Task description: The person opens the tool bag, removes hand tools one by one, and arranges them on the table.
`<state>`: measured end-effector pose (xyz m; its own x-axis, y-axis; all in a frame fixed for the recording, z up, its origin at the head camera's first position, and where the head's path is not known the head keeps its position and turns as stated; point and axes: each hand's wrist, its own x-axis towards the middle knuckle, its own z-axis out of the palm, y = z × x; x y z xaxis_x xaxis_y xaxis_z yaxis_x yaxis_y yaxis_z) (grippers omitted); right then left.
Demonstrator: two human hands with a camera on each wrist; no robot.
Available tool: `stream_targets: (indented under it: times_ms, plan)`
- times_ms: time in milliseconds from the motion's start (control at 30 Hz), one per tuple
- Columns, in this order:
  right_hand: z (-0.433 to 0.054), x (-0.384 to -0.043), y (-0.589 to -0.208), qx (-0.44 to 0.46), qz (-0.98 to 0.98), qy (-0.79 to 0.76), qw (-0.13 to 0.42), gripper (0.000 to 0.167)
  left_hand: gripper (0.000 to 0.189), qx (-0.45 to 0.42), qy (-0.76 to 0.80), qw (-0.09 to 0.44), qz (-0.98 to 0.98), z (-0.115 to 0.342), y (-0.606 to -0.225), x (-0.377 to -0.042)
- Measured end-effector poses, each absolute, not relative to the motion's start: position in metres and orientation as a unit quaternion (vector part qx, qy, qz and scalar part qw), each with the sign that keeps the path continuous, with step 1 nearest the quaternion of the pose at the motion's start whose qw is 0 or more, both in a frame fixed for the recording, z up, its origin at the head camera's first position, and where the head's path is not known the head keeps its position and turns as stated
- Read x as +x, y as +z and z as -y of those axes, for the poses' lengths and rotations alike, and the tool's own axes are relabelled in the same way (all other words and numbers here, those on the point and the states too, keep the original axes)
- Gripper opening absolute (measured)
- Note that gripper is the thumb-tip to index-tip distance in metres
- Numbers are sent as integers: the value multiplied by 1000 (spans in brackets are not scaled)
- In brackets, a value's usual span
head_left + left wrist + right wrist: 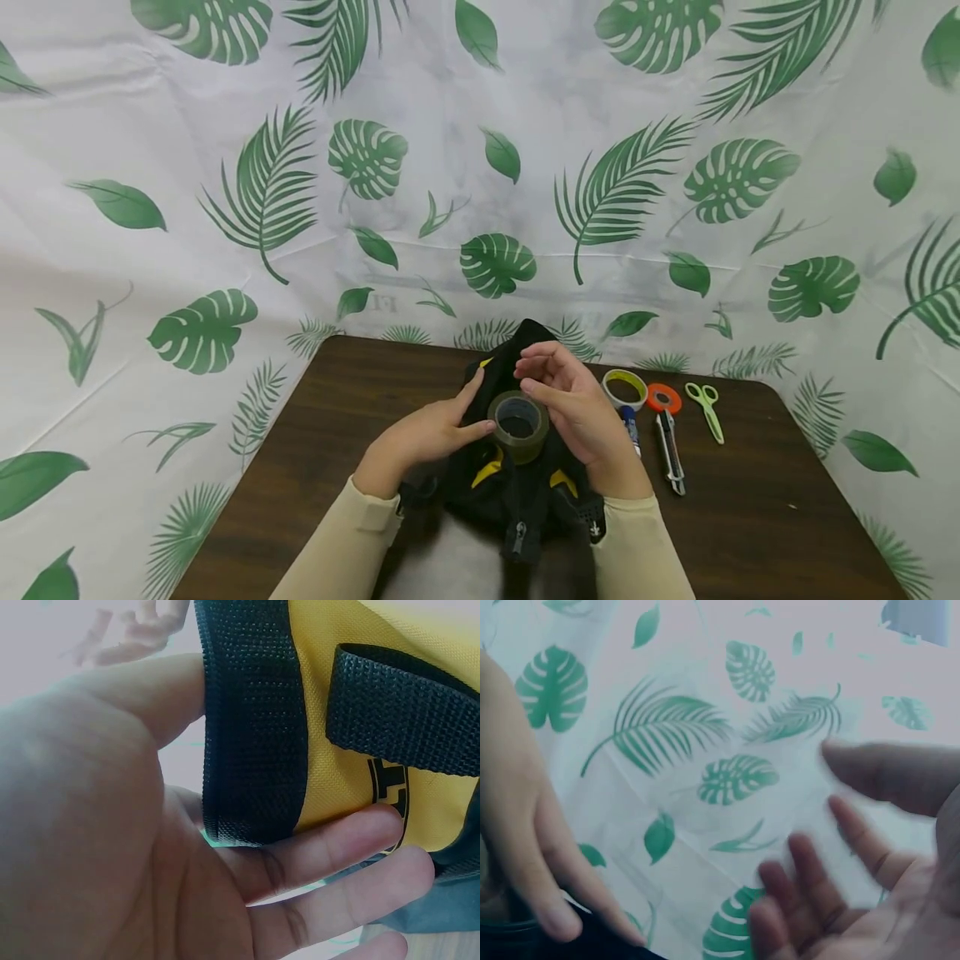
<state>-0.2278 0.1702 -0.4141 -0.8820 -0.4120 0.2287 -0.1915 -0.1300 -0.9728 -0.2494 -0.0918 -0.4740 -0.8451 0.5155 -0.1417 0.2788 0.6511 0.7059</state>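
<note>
A black and yellow fabric tool bag stands on the dark wooden table, its top facing me. A wide roll of brownish packing tape sits at the bag's mouth, its hollow core turned up toward me. My left hand holds the bag's left rim; in the left wrist view, the thumb passes behind the black webbing edge while other fingers lie along the yellow outside. Just right of the tape roll hovers my right hand, fingers loosely bent. Nothing is in its grasp in the right wrist view.
Right of the bag lie a whitish tape roll with a yellow core, an orange tape roll, green scissors, a utility knife and a blue marker-like item. A leaf-print sheet hangs behind the table.
</note>
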Motion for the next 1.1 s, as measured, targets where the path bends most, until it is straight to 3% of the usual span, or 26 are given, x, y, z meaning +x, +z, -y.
stream_targets:
  times_ms: [367, 800, 1100]
  plan:
    - [-156, -273, -405, -139, -794, -574, 140, 45, 98, 232, 349, 166, -893, 93, -476, -252]
    - [-154, -301, -464, -71, -820, -536, 186, 61, 98, 231, 345, 175, -893, 95, -474, -251]
    - [-165, -302, -498, -55, -796, -568, 201, 60, 99, 229, 339, 171, -896, 97, -475, -252]
